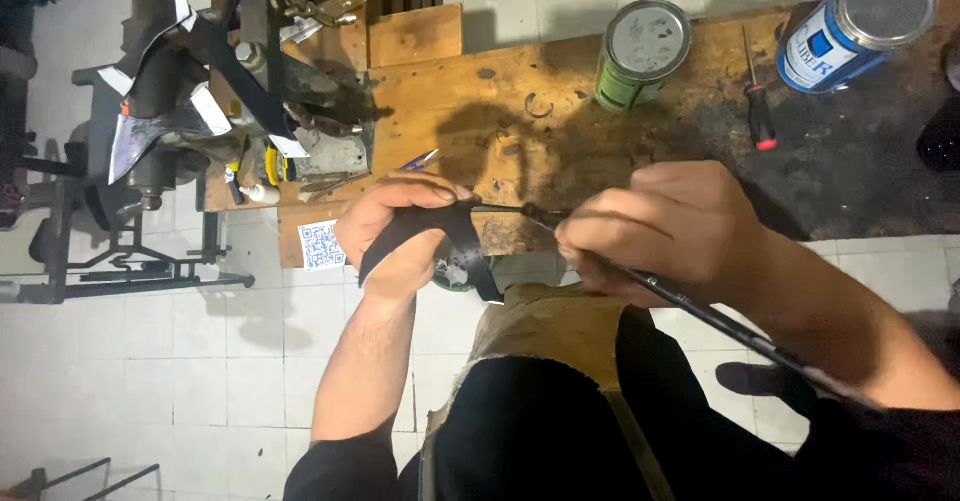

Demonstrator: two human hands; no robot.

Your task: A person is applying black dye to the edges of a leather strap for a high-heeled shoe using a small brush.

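My left hand (395,231) grips a curved black leather strap (440,233) that loops down over my palm toward my lap. My right hand (660,226) holds a long thin black brush (700,311) by its handle. The brush tip (530,211) touches the upper edge of the strap, right between both hands. Both hands hover at the front edge of a worn wooden workbench (480,111), above my dark trousers and a tan apron piece (560,331).
A green tin can (642,53) and a blue-and-white can (855,26) stand on the bench. A red-handled screwdriver (758,96) lies between them. A sewing machine (190,81) with black strips and small tools sits at the left. White tiled floor lies below.
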